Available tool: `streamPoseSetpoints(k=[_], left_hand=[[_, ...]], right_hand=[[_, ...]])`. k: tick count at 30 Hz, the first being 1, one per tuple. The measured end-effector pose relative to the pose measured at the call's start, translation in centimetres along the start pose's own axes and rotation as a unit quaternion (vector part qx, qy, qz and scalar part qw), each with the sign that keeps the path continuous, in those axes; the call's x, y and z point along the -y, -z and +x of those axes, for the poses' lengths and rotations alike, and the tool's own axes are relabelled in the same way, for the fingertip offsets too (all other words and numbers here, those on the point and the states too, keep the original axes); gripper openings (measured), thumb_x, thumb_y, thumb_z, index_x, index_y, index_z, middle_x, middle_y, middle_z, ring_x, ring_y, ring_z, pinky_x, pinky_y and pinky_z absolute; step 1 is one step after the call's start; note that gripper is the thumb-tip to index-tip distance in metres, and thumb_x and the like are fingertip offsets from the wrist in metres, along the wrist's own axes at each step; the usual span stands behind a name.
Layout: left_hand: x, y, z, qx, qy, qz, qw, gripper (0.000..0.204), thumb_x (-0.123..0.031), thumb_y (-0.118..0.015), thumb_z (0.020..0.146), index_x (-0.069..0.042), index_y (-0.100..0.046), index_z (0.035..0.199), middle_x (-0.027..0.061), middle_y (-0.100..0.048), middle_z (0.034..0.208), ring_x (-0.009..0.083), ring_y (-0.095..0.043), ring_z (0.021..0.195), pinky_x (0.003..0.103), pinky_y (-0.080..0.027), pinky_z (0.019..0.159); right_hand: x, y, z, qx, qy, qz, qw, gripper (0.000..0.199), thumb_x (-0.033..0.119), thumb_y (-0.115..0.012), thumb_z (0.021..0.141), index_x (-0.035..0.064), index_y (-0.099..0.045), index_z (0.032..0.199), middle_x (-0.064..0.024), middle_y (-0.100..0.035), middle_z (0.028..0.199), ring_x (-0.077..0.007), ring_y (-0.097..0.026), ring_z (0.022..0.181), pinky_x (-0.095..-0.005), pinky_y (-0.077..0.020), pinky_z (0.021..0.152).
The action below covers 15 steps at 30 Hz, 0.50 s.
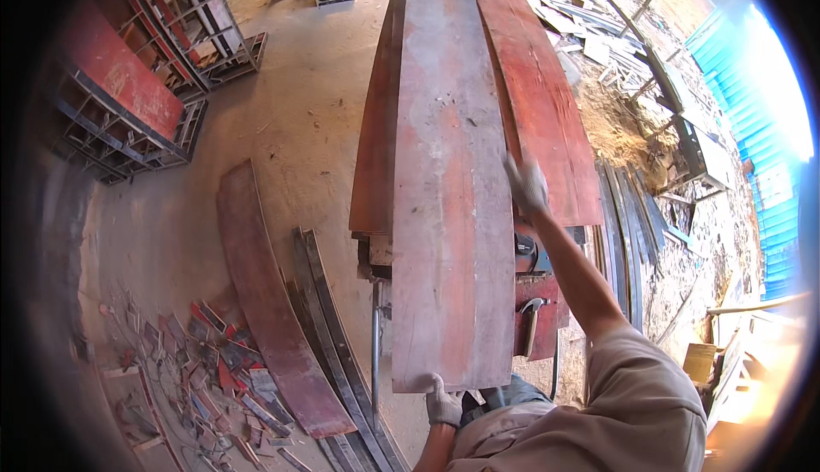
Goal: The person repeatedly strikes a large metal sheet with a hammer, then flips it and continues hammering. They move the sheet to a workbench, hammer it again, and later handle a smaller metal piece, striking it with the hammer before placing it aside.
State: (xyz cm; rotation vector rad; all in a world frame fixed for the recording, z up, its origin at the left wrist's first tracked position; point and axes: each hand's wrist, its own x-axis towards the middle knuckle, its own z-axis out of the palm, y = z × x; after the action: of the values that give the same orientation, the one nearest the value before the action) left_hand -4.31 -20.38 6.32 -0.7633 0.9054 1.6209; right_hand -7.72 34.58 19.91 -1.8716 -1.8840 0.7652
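Note:
A long, worn plywood board (453, 241), grey with a faded reddish stripe, stretches away from my body. It lies over a stack of reddish boards (547, 105). My left hand (442, 404), in a pale work glove, is closed on the board's near end, its thumb on top and its other fingers hidden beneath. Farther along, my gloved right hand (528, 187) reaches across to the board's right edge and grips it there. Some of the right fingers are hidden at that edge. Under the near end, a hammer (533, 322) rests on a red surface beside a dark machine part (526, 252).
On the left floor lie a loose reddish board (273, 310), long dark strips (333, 327) and a heap of offcuts (231, 386). Metal-framed panels (128, 87) stand at the far left. Scrap wood (581, 19) and a blue corrugated wall (760, 139) are on the right.

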Motion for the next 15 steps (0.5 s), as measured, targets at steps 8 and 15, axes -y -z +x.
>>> streamPoseSetpoints(k=[8, 15], left_hand=[[-4.3, -4.7, -8.2, -0.074, -0.149, -0.059, 0.984, 0.058, -0.039, -0.078, 0.096, -0.009, -0.056, 0.139, 0.0102, -0.064, 0.132, 0.028, -0.062, 0.123, 0.047, -0.053, 0.102], [-3.7, -10.1, -22.9, -0.093, -0.56, 0.18, 0.803, 0.03, -0.008, -0.081, 0.091, 0.003, -0.072, 0.117, 0.0109, -0.074, 0.115, 0.0201, -0.069, 0.101, 0.035, -0.057, 0.089]], right_hand=[[-14.2, -2.3, -25.4, 0.094, -0.006, 0.129, 0.987, 0.055, 0.047, -0.045, 0.111, -0.002, -0.07, 0.116, -0.0206, -0.07, 0.077, -0.0314, -0.071, 0.077, -0.0439, -0.0543, 0.071], [-5.5, 4.0, -31.5, 0.125, -0.051, 0.293, 0.946, 0.073, 0.055, -0.036, 0.111, -0.0028, -0.069, 0.082, -0.0209, -0.06, 0.067, -0.0342, -0.062, 0.071, -0.0485, -0.0478, 0.068]])
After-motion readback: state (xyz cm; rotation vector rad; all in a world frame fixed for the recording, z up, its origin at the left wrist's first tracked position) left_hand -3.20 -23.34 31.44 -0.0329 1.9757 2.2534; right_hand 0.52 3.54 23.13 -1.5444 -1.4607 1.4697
